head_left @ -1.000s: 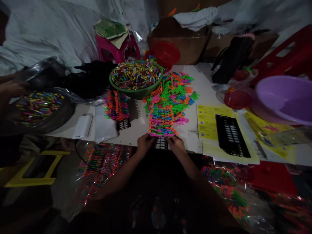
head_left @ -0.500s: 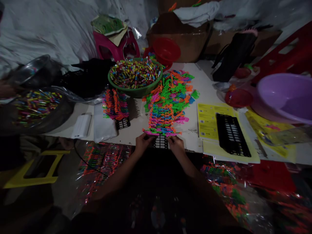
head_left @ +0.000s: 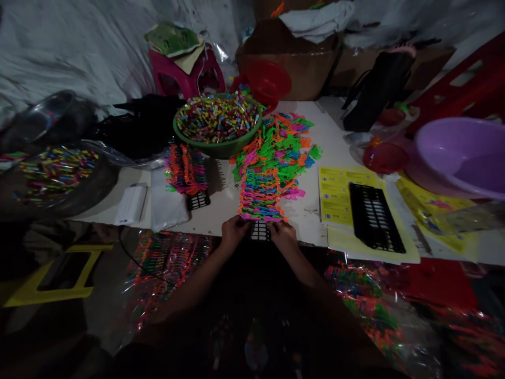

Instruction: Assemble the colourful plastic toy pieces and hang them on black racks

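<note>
In front of me a black slotted plastic rack [head_left: 260, 230] carries a dense row of bright plastic toy pieces [head_left: 260, 197] in orange, blue, green and pink. At its near end lies a pink piece [head_left: 256, 216] across the rack. My left hand [head_left: 234, 232] is closed at the left end of this piece, fingertips against the rack's edge. On the other side my right hand [head_left: 283, 235] pinches the right end. The fingers partly hide both ends. Beyond the row, a loose heap of similar pieces [head_left: 282, 142] spreads over the table.
A green basin [head_left: 219, 145] of small colourful tubes stands behind, left of the heap. Another filled rack [head_left: 187, 171] sits at left beside a white box-shaped device [head_left: 132, 204]. At right, an empty black rack [head_left: 376, 218] lies on yellow sheets, near a purple basin [head_left: 457, 158].
The pink piece, earlier stretched wide between my hands, now sits narrower against the row. My hands have shifted slightly inward. A co-worker's hand at the far left edge has gone from view.
</note>
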`<action>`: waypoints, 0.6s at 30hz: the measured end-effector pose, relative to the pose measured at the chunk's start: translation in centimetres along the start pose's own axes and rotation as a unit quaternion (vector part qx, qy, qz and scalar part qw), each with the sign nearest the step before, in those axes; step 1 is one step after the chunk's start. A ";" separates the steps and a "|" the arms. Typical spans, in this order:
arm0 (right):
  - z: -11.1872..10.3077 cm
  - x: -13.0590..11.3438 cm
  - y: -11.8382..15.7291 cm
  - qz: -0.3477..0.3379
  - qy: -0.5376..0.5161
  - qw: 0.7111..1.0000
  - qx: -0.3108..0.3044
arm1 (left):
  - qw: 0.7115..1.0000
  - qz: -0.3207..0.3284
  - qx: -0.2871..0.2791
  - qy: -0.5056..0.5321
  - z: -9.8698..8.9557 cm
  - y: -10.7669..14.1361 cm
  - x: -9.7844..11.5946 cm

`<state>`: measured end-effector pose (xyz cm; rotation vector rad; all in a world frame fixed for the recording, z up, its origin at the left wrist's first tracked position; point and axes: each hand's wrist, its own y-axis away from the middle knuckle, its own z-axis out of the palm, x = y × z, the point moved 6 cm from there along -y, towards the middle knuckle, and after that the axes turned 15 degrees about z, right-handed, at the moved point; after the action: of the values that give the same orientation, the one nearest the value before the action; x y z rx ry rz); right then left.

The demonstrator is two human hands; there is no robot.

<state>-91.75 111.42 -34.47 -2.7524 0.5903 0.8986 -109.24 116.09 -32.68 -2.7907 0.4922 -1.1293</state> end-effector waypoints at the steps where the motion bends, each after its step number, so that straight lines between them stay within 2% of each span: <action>1: -0.1 -0.2 0.1 -0.012 0.001 1.000 0.008 | 1.000 -0.004 -0.003 -0.001 0.0 -0.1 0.0; 6: -0.4 -0.8 0.1 -0.042 0.004 0.999 0.009 | 1.000 -0.007 -0.007 -0.012 0.1 -0.1 0.1; 11: 0.0 -0.9 -0.2 -0.004 -0.002 1.000 -0.015 | 1.000 0.004 -0.011 -0.010 0.2 -0.1 0.2; 15: 0.1 -0.9 0.0 0.000 -0.033 0.999 -0.026 | 1.000 0.017 0.002 -0.007 0.4 0.0 0.1; 16: 0.0 -0.6 -0.1 0.002 -0.046 0.998 -0.040 | 1.000 0.023 0.001 0.003 0.4 0.1 -0.1; 18: -0.4 0.2 -0.8 -0.007 -0.080 0.991 -0.110 | 0.999 0.047 -0.007 0.024 0.3 0.4 -0.6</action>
<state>-91.04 111.93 -34.24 -2.8310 0.4683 1.2349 -109.49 115.88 -33.39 -2.7263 0.6316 -1.1786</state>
